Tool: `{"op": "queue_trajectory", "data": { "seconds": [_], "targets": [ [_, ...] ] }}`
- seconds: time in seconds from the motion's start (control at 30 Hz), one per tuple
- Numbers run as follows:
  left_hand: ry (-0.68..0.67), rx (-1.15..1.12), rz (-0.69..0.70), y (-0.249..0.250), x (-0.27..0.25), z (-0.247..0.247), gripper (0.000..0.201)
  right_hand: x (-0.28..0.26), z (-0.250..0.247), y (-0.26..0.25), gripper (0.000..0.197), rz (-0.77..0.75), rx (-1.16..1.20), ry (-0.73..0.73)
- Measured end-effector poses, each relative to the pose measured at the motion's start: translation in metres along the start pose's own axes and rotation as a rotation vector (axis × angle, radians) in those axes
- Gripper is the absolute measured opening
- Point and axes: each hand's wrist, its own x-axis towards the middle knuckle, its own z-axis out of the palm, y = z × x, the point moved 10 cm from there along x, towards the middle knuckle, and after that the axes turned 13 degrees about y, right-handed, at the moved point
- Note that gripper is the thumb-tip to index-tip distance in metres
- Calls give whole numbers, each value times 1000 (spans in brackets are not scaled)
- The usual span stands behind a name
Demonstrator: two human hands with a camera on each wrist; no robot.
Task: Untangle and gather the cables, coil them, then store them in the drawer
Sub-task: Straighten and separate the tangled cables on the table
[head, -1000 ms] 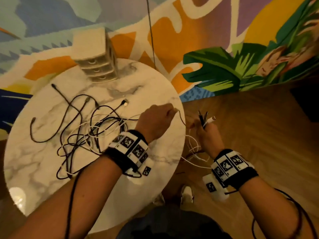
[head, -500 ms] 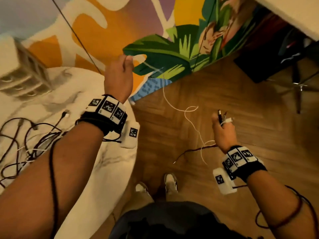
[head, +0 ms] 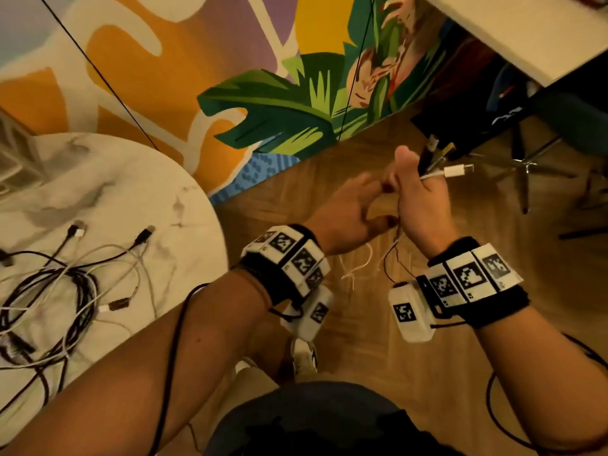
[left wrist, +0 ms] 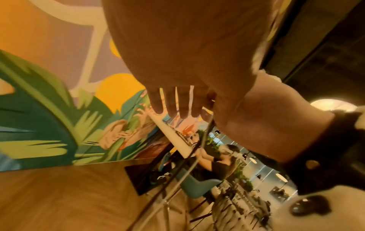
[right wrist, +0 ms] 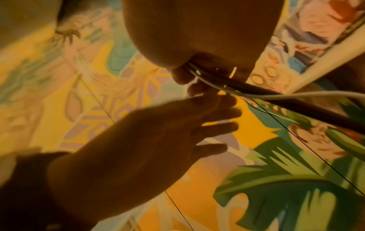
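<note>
Head view: right hand [head: 422, 205] fist-grips a bundle of cable ends [head: 442, 162] off the table [head: 184, 205], plugs up; left hand [head: 345, 212] reaches in, fingers extended, touching right fingers; tangled cables [head: 65, 291] lie on table; left wrist view: fingers [left wrist: 173, 101] straight; right wrist view: cables [right wrist: 256, 92] clamped in grip, left fingers [right wrist: 217, 112] spread

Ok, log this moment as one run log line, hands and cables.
right hand: grips cable ends | left hand: fingers straight, at right hand | tangle: on table | stage: gathering
</note>
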Motion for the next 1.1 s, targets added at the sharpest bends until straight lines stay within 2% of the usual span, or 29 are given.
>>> {"op": "queue_trajectory", "data": {
  "seconds": [0.07, 0.13, 0.17, 0.23, 0.3, 0.33, 0.37, 0.4, 0.43, 0.5, 0.6, 0.7, 0.8, 0.9, 0.93, 1.0, 1.07, 1.1],
  "targets": [
    [-49, -105, -35, 14, 11, 4, 39, 5, 4, -19, 46, -48, 17, -9],
    [-41, -284, -170, 15, 17, 5, 13, 9, 5, -35, 46, -69, 49, -22],
    [-19, -390, -226, 21, 22, -1, 15, 17, 5, -40, 45, -71, 124, -58],
    [77, -639, -336, 21, 20, -13, 31, 12, 21, -33, 44, -7, 179, -222],
    [186, -722, -413, 14, 20, -33, 37, -6, 45, -11, 54, 91, 215, -440],
    [211, -756, -435, 14, 22, -42, 39, -19, 57, 2, 47, 115, 198, -537],
    [208, -780, -431, 16, 24, -51, 41, -30, 68, 17, 30, 105, 125, -606],
    [199, -748, -410, 19, 26, -59, 44, -41, 77, 30, 19, 105, 65, -654],
    [208, -628, -364, 21, 28, -72, 45, -44, 86, 48, 28, 106, 11, -665],
    [197, -178, -185, 31, 30, -97, 46, -41, 94, 79, 44, 119, -55, -594],
    [101, 525, 69, 48, 25, -120, 43, -26, 95, 124, 45, 181, -148, -473],
    [156, 878, 156, 63, 22, -160, 38, -21, 92, 168, 48, 242, -361, -453],
    [343, 988, 213, 84, 16, -211, 39, -25, 79, 214, 49, 352, -567, -440],
    [509, 987, 188, 79, 2, -233, 40, -25, 81, 227, 47, 443, -553, -396],
    [507, 961, 191, 72, -4, -224, 39, -23, 86, 220, 48, 456, -532, -377],
    [411, 876, 140, 48, -14, -185, 38, -18, 96, 197, 48, 484, -399, -315],
    [275, 807, -52, 2, -21, -147, 34, -15, 105, 173, 44, 499, -220, -252],
    [251, 746, -152, -22, -24, -135, 34, -13, 108, 157, 41, 477, -118, -230]
  ]
}}
